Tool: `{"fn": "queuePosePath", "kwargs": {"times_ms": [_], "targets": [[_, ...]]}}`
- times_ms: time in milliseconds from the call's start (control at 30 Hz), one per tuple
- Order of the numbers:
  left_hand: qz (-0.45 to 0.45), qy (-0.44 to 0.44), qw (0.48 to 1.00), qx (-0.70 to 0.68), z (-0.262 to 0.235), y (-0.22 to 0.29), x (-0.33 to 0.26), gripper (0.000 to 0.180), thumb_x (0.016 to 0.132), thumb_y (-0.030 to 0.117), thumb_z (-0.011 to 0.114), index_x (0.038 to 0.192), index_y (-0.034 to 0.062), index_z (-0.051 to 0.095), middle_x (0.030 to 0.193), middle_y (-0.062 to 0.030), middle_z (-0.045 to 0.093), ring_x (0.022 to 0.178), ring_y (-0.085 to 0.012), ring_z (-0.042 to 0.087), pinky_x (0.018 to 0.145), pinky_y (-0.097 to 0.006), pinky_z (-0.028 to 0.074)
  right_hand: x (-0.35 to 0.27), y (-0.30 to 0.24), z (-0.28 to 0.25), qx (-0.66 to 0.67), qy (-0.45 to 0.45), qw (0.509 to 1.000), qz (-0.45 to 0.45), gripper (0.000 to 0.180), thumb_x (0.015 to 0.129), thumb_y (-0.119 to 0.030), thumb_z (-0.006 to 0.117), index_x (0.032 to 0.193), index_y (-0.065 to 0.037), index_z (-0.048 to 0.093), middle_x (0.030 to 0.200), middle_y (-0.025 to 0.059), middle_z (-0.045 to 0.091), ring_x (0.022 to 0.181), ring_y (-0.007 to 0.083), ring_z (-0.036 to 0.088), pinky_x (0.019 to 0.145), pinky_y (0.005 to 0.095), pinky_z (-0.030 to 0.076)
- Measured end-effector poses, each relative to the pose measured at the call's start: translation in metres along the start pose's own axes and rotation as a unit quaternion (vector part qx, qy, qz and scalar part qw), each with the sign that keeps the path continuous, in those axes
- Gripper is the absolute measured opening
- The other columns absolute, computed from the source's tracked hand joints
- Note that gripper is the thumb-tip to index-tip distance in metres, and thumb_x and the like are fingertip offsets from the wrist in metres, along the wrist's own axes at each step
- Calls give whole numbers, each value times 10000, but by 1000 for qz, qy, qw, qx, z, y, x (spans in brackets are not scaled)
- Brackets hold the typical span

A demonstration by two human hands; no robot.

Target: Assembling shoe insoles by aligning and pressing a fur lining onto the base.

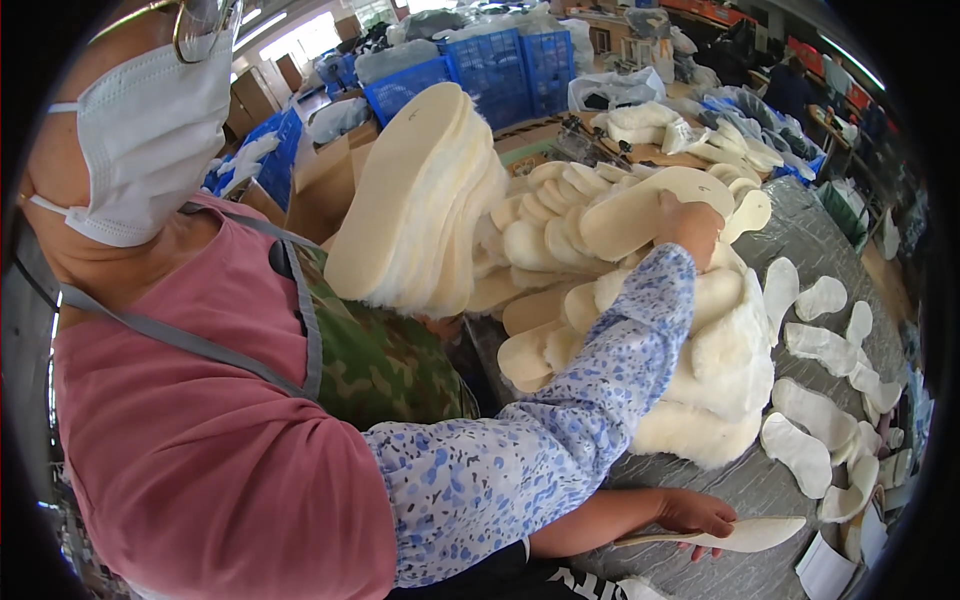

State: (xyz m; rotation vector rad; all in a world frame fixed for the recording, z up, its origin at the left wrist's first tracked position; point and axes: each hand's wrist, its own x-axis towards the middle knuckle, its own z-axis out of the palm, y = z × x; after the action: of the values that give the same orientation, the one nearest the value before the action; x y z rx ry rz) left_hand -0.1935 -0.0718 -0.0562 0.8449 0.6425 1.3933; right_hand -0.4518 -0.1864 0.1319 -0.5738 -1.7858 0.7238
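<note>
My left hand (pixel 695 513) is at the bottom, closed on a thin cream insole (pixel 765 535), thumb above and fingertips showing below it. My right hand is not in view. Close on the left a co-worker in a mask and pink top works at the same table. That person's hand (pixel 690 218), in a blue-spotted sleeve, grips a flat insole (pixel 630 215) over a heap. Against the co-worker's front leans a thick stack of fleece-backed insoles (pixel 405 200); their other hand is mostly hidden beneath it. Fluffy insoles (pixel 700 390) are piled beyond my hand.
Loose insoles (pixel 815 410) lie scattered over the right of the grey covered table (pixel 800 255). Blue plastic crates (pixel 490 70) and a cardboard box (pixel 325 180) stand behind. The co-worker's sleeved arm (pixel 520 460) crosses between me and the heap.
</note>
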Motion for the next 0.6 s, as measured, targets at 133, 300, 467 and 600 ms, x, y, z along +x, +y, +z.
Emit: {"fn": "queuePosePath", "kwargs": {"times_ms": [133,300,467,600], "targets": [[6,-4,1000,-2,4,1,3,673,811,588,660,1134,13,525,955,-92,641,674,-170,665,449,-254,475,14,3,-10,147,-3,986,77,422,865,-190,590,1162,95,496,948,268,652,751,367,655,643,420,521],[7,3,1000,4,7,6,1,738,781,649,668,1135,18,526,960,-89,643,674,-169,668,440,-251,472,7,-111,-61,462,-156,872,38,446,817,-230,631,1134,62,519,1081,252,623,949,412,624,843,451,487],[22,24,999,-8,4,3,-9,770,757,685,665,1128,24,530,961,-85,644,678,-168,668,436,-249,468,-85,-173,-42,523,-123,843,-17,529,811,-175,627,1221,98,433,1080,292,601,976,428,613,830,450,492],[32,18,999,-26,-3,-18,-2,743,765,642,690,1122,10,528,966,-89,642,670,-165,664,436,-246,467,-110,-157,-62,251,-318,914,-38,559,831,-167,623,1275,107,419,1063,246,585,977,362,605,774,412,511]]}}
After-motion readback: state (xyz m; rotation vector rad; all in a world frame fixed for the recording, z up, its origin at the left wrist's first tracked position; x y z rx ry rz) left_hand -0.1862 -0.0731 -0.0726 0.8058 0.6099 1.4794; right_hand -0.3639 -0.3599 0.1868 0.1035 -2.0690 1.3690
